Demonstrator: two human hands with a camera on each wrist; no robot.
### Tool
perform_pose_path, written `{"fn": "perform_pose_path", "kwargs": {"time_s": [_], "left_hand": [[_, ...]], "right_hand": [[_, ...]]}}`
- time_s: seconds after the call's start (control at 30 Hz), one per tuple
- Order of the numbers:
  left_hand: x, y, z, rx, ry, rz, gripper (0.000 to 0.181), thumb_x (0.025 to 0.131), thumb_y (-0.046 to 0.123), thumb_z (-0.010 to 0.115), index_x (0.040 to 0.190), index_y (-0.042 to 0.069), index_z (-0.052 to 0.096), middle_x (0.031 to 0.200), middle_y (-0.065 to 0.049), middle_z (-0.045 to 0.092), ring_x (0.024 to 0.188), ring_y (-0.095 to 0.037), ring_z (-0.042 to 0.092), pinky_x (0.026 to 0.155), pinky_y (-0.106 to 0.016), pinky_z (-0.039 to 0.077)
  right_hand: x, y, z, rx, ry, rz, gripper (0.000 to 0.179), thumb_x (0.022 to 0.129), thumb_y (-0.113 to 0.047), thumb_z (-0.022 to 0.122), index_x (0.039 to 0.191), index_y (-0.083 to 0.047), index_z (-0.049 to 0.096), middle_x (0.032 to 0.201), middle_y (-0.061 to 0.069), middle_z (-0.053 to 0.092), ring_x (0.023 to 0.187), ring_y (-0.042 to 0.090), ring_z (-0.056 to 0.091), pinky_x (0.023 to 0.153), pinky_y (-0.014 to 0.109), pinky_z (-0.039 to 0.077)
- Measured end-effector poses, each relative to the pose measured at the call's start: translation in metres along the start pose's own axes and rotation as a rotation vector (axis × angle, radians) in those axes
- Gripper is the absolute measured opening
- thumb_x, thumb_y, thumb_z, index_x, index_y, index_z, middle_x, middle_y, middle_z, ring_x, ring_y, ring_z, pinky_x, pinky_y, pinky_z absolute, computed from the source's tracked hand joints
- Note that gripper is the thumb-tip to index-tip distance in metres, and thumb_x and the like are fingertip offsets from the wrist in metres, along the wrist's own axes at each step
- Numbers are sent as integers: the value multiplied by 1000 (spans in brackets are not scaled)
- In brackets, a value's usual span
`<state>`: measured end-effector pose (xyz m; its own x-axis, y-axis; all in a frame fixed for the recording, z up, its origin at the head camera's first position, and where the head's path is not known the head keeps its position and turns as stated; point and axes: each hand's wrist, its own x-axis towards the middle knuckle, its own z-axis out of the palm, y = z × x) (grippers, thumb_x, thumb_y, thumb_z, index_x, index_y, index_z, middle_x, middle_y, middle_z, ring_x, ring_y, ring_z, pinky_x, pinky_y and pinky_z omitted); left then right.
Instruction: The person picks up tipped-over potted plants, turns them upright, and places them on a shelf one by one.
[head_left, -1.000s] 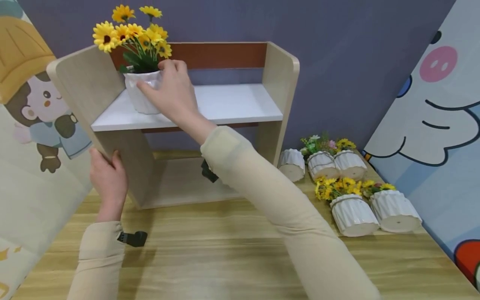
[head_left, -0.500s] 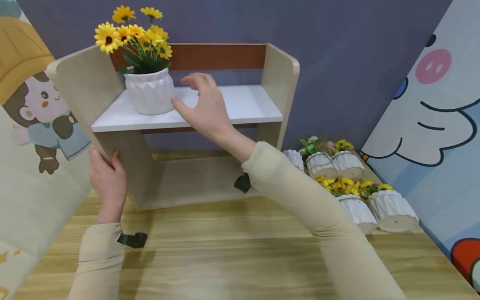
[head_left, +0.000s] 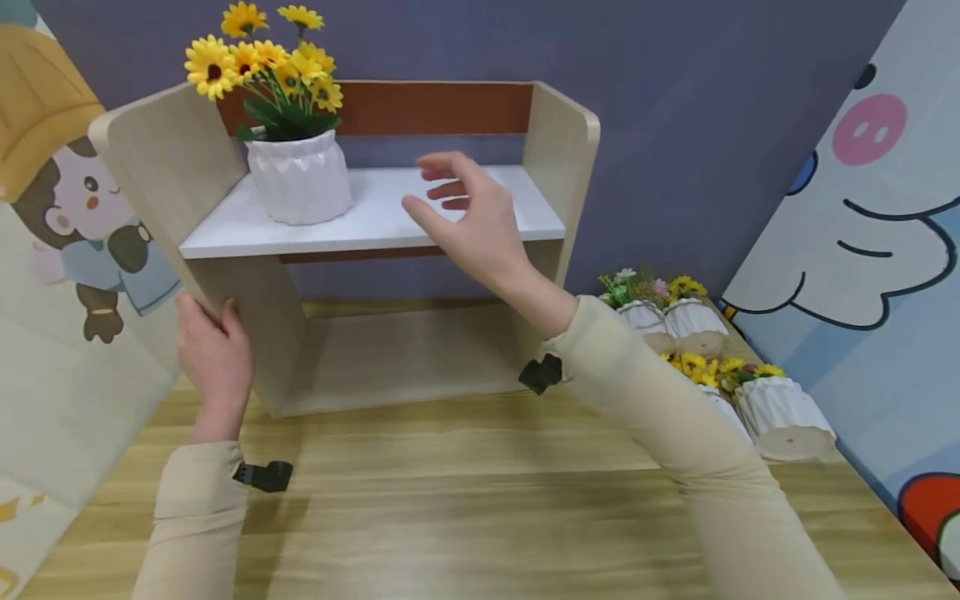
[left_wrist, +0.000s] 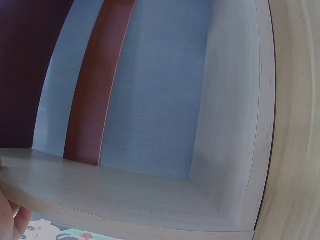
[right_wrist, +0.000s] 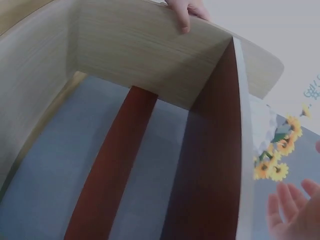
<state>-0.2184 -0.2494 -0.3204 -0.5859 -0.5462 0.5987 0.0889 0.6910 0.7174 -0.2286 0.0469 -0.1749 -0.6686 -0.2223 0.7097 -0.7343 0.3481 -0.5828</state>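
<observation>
A white ribbed flowerpot (head_left: pixel 300 183) with yellow daisy-like flowers (head_left: pixel 273 62) stands upright at the left of the white upper shelf board (head_left: pixel 382 196). To its right, my right hand (head_left: pixel 476 221) hovers in front of the board, fingers loosely bent and apart from the pot, holding nothing. Low on the left, my left hand (head_left: pixel 215 350) grips the front edge of the small bookshelf's left side panel (head_left: pixel 258 333), thumb on the inner face. In the right wrist view that thumb (right_wrist: pixel 184 22) shows over the panel. The outer fingers are partly hidden.
Several white pots with flowers lie tipped on their sides at the right of the wooden table (head_left: pixel 435 500), among them a front pot (head_left: pixel 783 417). My right sleeve covers part of them. Behind the bookshelf rises a grey-purple wall (head_left: pixel 660 125); printed cartoon panels flank it.
My right hand has let go of the flowerpot and moved right, away from it. The pot stays on the upper board. My left hand keeps its grip on the side panel.
</observation>
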Motion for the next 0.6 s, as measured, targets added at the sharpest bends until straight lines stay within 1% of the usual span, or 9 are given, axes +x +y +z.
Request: {"fn": "perform_pose_path", "kwargs": {"time_s": [0.07, 0.17, 0.23, 0.33, 0.47, 0.6], "left_hand": [[0, 0, -1, -1, -2, 1, 41, 93, 35, 43, 114, 0, 42, 113, -26, 54, 106, -43, 52, 84, -55, 38], [0, 0, -1, -8, -1, 5, 41, 93, 35, 43, 113, 0, 43, 112, -26, 54, 105, -43, 52, 83, -55, 38], [0, 1, 0, -11, 7, 7, 40, 93, 34, 44, 113, -1, 43, 111, -27, 54, 104, -44, 52, 82, -55, 37], [1, 1, 0, -12, 17, 11, 39, 93, 33, 44, 113, -1, 43, 110, -27, 54, 103, -45, 52, 82, -55, 37], [2, 2, 0, -7, 15, 19, 40, 93, 34, 44, 112, -1, 43, 110, -27, 54, 103, -45, 52, 82, -55, 37], [1, 1, 1, -8, 4, 7, 40, 93, 35, 43, 113, 0, 43, 112, -25, 54, 105, -43, 52, 84, -53, 38]], "right_hand": [[-4, 1, -7, 24, -13, -5, 42, 81, -24, 67, 119, -10, 56, 107, 3, 62, 87, 8, 61, 80, 24, 48], [-10, 4, -18, 40, -36, 9, 45, 81, -23, 67, 123, -13, 54, 106, 1, 62, 84, 5, 60, 79, 22, 48], [-14, 7, -25, 34, -41, 5, 45, 81, -22, 67, 124, -14, 54, 105, 2, 62, 84, 5, 61, 79, 24, 49], [-22, 10, -33, 35, -47, 2, 46, 82, -18, 66, 125, -12, 53, 104, 7, 63, 87, 11, 61, 81, 27, 49], [-34, 17, -45, 16, -30, -4, 46, 81, -13, 67, 124, -10, 54, 101, 12, 64, 90, 16, 62, 82, 29, 48], [-46, 21, -58, -7, 3, 4, 43, 80, -14, 67, 122, -12, 56, 98, 11, 66, 88, 14, 63, 84, 28, 48]]}}
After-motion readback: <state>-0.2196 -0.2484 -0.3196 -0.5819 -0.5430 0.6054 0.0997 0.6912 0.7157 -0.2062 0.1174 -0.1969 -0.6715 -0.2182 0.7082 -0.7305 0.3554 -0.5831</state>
